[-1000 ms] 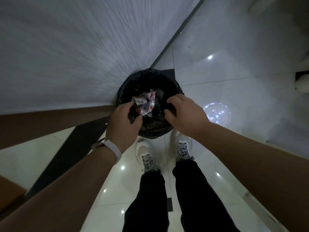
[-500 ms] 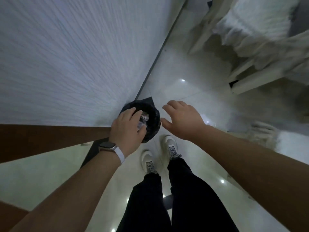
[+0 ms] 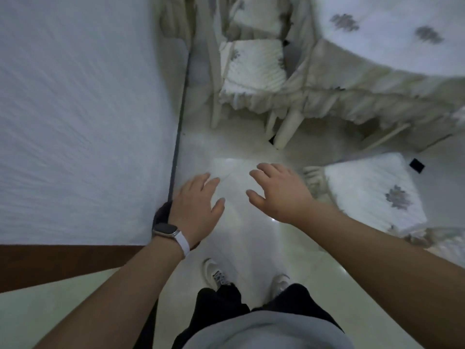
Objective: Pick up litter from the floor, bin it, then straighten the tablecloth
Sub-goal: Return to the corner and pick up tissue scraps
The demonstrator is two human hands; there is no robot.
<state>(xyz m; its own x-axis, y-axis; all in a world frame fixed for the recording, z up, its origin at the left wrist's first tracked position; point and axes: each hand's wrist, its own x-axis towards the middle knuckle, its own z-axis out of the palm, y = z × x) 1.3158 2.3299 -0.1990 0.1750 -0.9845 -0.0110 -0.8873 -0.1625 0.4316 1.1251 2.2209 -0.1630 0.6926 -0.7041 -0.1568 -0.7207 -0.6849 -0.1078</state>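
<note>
Currently left hand (image 3: 195,207), right hand (image 3: 279,195) empty, spread; two shoes (image 3: 214,273) (image 3: 280,283) on floor (image 3: 239,235)

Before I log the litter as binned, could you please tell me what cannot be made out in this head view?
Bin: only a dark sliver shows; the left hand covers the rest, so its contents are hidden.
Tablecloth: cut off by the top and right edges and blurred; its straightness is unclear.
Floor beneath it: shadowed by the hanging skirt.

Glossy floor (image 3: 251,238) (cloth tablecloth (image 3: 377,79))
</note>
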